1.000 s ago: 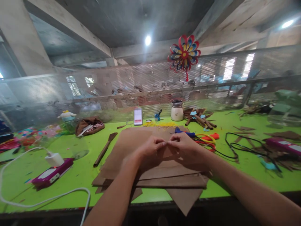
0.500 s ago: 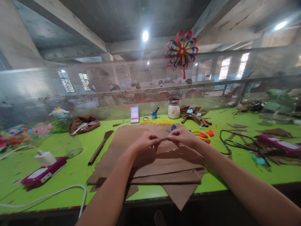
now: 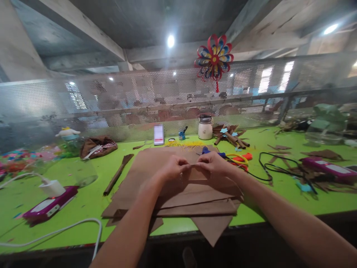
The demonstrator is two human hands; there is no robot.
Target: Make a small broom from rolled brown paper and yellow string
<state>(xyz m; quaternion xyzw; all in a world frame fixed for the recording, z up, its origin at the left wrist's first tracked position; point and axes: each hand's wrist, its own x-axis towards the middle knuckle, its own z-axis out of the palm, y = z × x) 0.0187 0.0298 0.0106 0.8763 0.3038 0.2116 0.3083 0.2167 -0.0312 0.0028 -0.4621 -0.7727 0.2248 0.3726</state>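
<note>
My left hand [image 3: 173, 168] and my right hand [image 3: 214, 164] face each other above a stack of brown paper sheets [image 3: 147, 163]. Thumbs and fingers of both are pinched on a small strip of brown paper [image 3: 194, 166] stretched between them. The fingers hide part of the strip. Just beyond my right hand lies a blue-handled tool [image 3: 205, 150], partly covered by it. Orange and yellow handles [image 3: 242, 158] rest to the right of that hand. A rolled brown paper tube [image 3: 118, 175] lies left of the stack.
Toward the back stand a phone [image 3: 158, 134], a small blue bottle [image 3: 182, 135] and a white jar [image 3: 205, 128]. Paper tubes [image 3: 231, 137] are heaped beside the jar. A purple power strip [image 3: 51, 206] with a white cable sits left, another [image 3: 329, 167] right. Black cord [image 3: 267, 169] coils nearby.
My right hand has turned slightly, its fingers closing nearer to my left hand along the paper strip. More of the blue-handled tool shows. The whole view has shifted a little.
</note>
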